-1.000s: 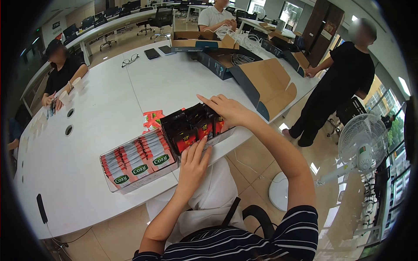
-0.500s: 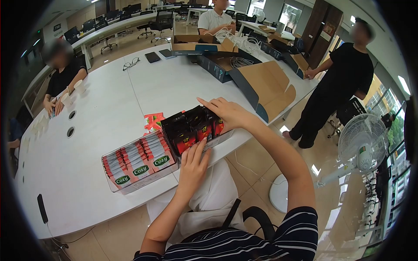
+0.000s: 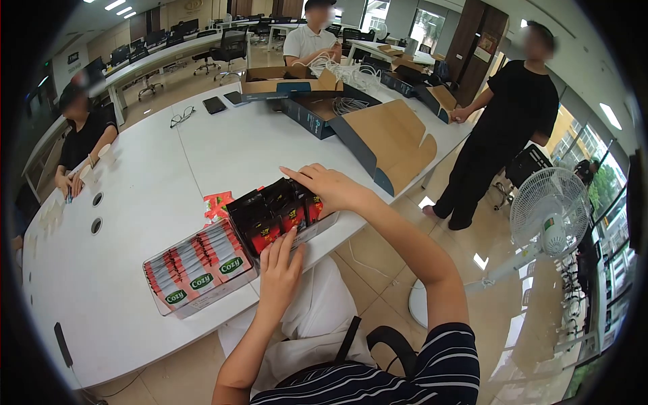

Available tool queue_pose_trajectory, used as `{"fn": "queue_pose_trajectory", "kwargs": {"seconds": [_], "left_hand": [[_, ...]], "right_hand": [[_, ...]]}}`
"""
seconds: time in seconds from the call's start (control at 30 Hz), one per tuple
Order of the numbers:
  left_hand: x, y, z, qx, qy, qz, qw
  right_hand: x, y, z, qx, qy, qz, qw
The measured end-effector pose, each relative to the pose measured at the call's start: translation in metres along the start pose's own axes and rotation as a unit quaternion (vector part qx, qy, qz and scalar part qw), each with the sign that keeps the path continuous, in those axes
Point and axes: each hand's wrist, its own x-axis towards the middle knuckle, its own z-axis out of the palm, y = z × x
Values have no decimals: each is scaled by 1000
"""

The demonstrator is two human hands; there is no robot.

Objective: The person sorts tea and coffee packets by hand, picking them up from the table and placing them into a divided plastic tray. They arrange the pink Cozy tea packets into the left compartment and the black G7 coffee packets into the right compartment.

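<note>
A clear plastic box (image 3: 312,234) near the table's front edge holds upright rows of black-and-red sachets (image 3: 271,214). My right hand (image 3: 335,191) wraps round the right end of these sachets, its forefinger stretched along their back. Against their front lie the extended fingers of my left hand (image 3: 279,265), holding nothing visible. To the left, another clear box (image 3: 196,305) contains rows of red-and-white stick packs (image 3: 192,253) with green "Cozy" labels. Some red packets (image 3: 217,206) rest on the table behind the boxes.
The white table (image 3: 145,196) carries glasses (image 3: 181,117), phones (image 3: 214,105), paper cups and opened cardboard boxes (image 3: 388,138) with white cables. One person (image 3: 84,135) sits at left, another (image 3: 310,44) at the back; a third (image 3: 513,115) stands at right near a fan (image 3: 550,209).
The whole view has shifted, so things appear further left and slightly lower. Both hands keep nearly the same places on the black-and-red sachets.
</note>
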Motion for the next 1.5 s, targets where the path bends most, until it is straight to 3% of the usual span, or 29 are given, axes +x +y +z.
{"fn": "queue_pose_trajectory", "kwargs": {"seconds": [0.5,0.8,1.1,1.2,1.3,1.4,1.5], "left_hand": [[5,3,-2,10,-9,-9,1000],[5,3,-2,18,-16,-12,1000],[7,4,-4,15,-20,-16,1000],[7,4,-4,13,-21,-18,1000],[7,4,-3,16,-25,-20,999],[7,5,-4,20,-31,-21,999],[6,4,-3,17,-32,-21,999]], "right_hand": [[-5,17,-19,128,-30,10,991],[-2,20,-12,103,-13,5,995],[-28,15,-3,176,93,8,980],[-38,19,15,313,137,1,940],[-39,12,36,465,184,49,865],[-34,11,69,576,252,42,776],[-38,9,80,639,258,93,719]]}}
